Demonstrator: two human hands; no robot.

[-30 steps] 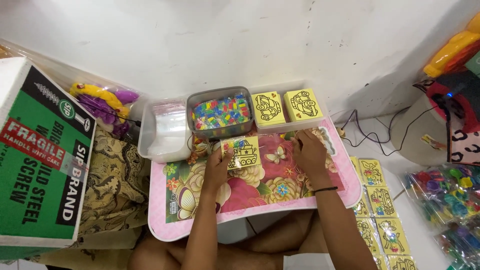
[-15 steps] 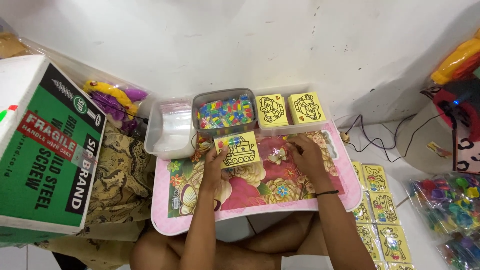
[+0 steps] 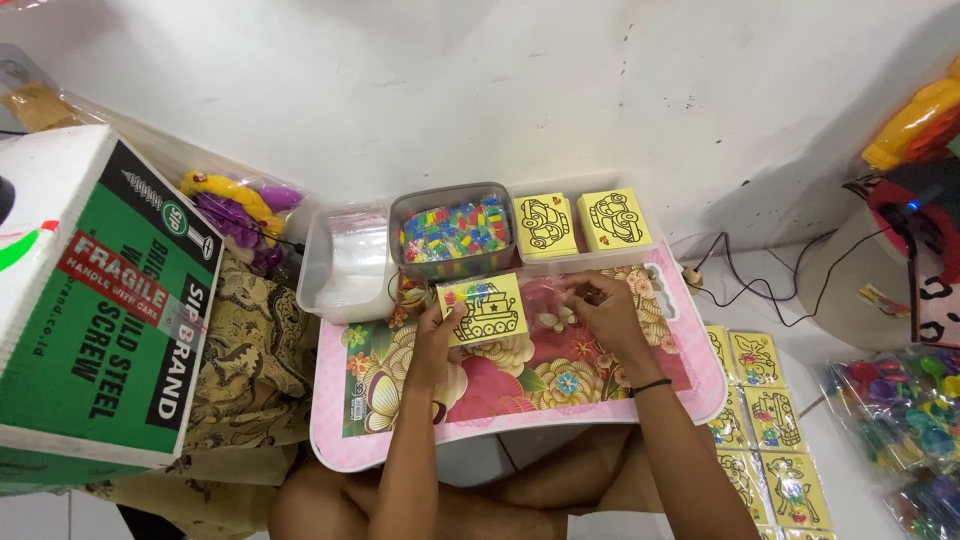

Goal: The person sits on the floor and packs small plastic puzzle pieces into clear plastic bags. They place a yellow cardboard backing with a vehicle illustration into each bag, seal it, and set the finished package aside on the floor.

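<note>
Two hands at frame centre, over a pink floral tray [image 3: 400,440]. Left hand [image 3: 432,325] grips a yellow picture card [image 3: 484,309] by its left edge, card tilted up just right of it. Right hand [image 3: 600,310] pinches a clear plastic sleeve [image 3: 545,315] lying between card and hand. Bead tub [image 3: 452,230] directly above.

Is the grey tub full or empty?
Nearly full: small coloured pieces fill the grey tub up to about its rim. It has no lid on.
</note>
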